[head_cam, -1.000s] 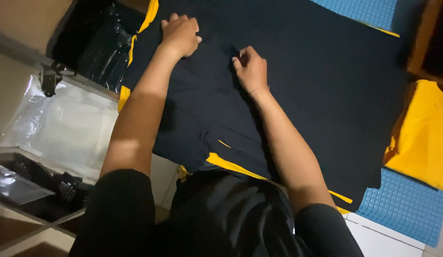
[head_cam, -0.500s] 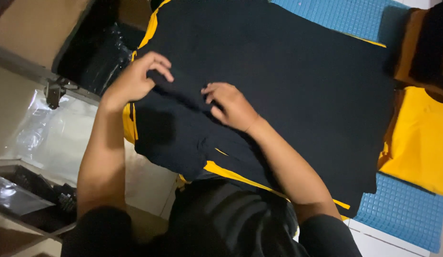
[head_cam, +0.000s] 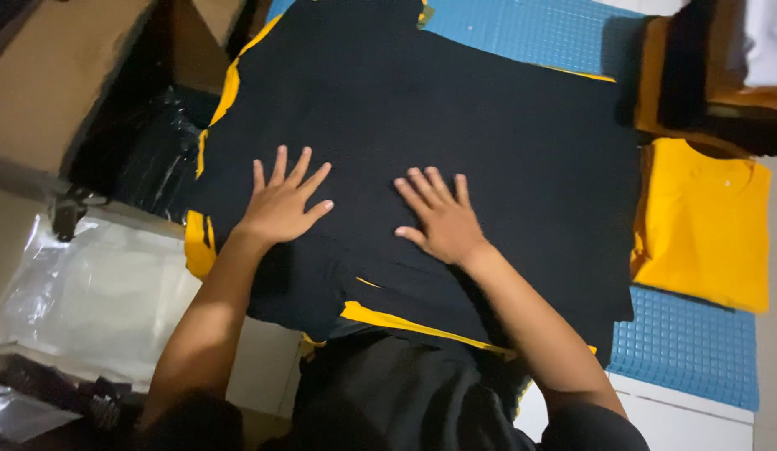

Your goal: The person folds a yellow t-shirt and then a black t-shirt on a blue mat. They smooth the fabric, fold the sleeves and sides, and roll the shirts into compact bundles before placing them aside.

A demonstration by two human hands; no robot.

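A large black garment (head_cam: 455,117) with yellow trim lies spread over a blue textured mat (head_cam: 539,38) on the table. Its near edge is folded over toward the middle. My left hand (head_cam: 281,205) lies flat on the folded part with fingers spread. My right hand (head_cam: 443,219) presses flat beside it, a little to the right, fingers apart too. Neither hand holds anything. A yellow band (head_cam: 405,324) shows along the garment's near edge, close to my body.
Folded yellow shirts (head_cam: 702,221) lie at the right on the mat. A cardboard box (head_cam: 58,79) holding dark plastic-wrapped items (head_cam: 146,159) stands at the left. Clear plastic bags (head_cam: 88,292) lie lower left. More stacked clothes (head_cam: 714,75) sit at the upper right.
Both hands pulled the garment's near edge over, then let go and came to rest flat, fingers spread, on the fold. The view has shifted closer.
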